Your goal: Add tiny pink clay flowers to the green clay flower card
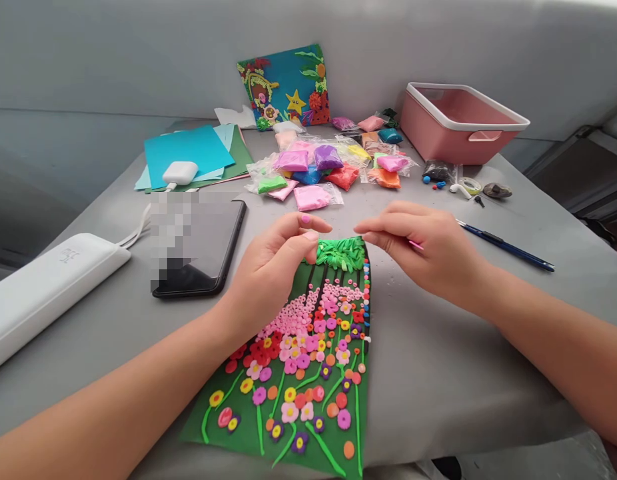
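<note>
Lying on the grey desk [438,373], the dark green rectangular sheet [243,437] with raised clay-like flowers sits between the forearms, its far end crowded with bright green leaf-shaped strips [341,253]. It looks light, thin and bendy; the raised bits seem soft and easily squashed or smeared, so the barer lower left margin looks the safest place to take hold. The left hand [283,257] is over its upper left side, its grip slightly parted between thumb and forefinger, with nothing visible between them. The right hand [426,250] is by the top right corner, thumb and forefinger tips close together; I cannot tell whether that grip has hold of anything, or whether either hand touches the sheet. To the left is a black-edged phone [221,247], to the right a dark blue pen [508,247]. Beyond lie plastic packets of coloured clay [311,197], a pink basket with a white rim [438,137] and a blue undersea picture [283,83].
</note>
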The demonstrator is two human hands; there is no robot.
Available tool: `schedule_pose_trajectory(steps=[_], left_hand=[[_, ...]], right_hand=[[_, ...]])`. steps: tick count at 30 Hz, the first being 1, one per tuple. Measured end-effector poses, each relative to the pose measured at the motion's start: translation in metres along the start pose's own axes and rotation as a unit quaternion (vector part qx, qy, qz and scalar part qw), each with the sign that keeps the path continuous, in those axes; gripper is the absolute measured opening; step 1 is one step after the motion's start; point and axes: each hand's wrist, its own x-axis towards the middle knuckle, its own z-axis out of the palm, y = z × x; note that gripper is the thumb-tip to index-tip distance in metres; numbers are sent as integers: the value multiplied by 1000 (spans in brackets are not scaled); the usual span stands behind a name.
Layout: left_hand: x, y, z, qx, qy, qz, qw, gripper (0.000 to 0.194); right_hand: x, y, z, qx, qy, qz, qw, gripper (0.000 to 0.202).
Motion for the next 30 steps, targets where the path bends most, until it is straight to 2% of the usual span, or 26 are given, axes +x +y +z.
schedule_pose_trajectory(steps=[2, 4, 7, 10, 12, 14, 18, 22, 26, 30], left_hand=[[0, 0, 0, 1, 6, -1, 1000, 18], [0, 1, 1, -5, 13, -5, 1000, 17], [1, 0, 2, -29, 29, -12, 999, 16], [3, 1, 4, -48, 47, -11, 998, 14], [4, 1, 4, -58, 54, -12, 997, 13], [6, 0, 4, -67, 58, -16, 996, 13], [7, -1, 4, -69, 61, -21, 996, 13], [6, 0, 3, -36, 56, -19, 998, 13], [1, -1, 3, 94, 12, 8, 995, 19], [-2, -4, 4, 224, -28, 70, 972, 24]], right_hand=[[-1, 0, -3, -11, 7, -6, 1000, 25], [-2, 0, -8, -35, -24, -27, 999, 29], [-1, -1, -16, -112, -151, -9, 982, 33], [4, -4, -21, -187, -296, 68, 934, 41], [6, -6, -21, -211, -361, 103, 903, 49], [8, -8, -20, -221, -398, 119, 882, 49], [5, -7, -19, -223, -418, 124, 872, 47], [-2, -3, -22, -200, -403, 106, 887, 64], [-8, 3, -27, -192, -390, 87, 896, 67], [-6, 7, -29, -185, -373, 76, 906, 62]])
